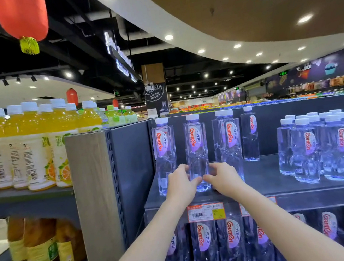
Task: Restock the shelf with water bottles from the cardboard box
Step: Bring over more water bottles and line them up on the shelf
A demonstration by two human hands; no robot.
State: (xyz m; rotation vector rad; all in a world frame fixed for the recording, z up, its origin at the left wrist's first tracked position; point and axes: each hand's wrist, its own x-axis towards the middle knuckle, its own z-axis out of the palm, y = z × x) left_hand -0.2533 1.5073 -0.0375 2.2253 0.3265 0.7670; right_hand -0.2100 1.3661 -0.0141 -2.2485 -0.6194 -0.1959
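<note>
A clear water bottle [196, 149] with a white cap and a red-lettered label stands upright near the front of the dark top shelf [265, 175]. My left hand [181, 184] grips its lower part from the left. My right hand [223, 178] grips it from the right, and the thumbs almost meet in front of the base. Other water bottles stand beside it on the left [164, 153] and on the right [230, 142], with one further back [250, 133]. The cardboard box is out of view.
A tight group of water bottles [329, 145] fills the shelf's right end. More water bottles [235, 244] stand on the shelf below, under price tags [206, 212]. A grey upright panel [95, 204] separates the orange juice bottles [27, 146] on the left.
</note>
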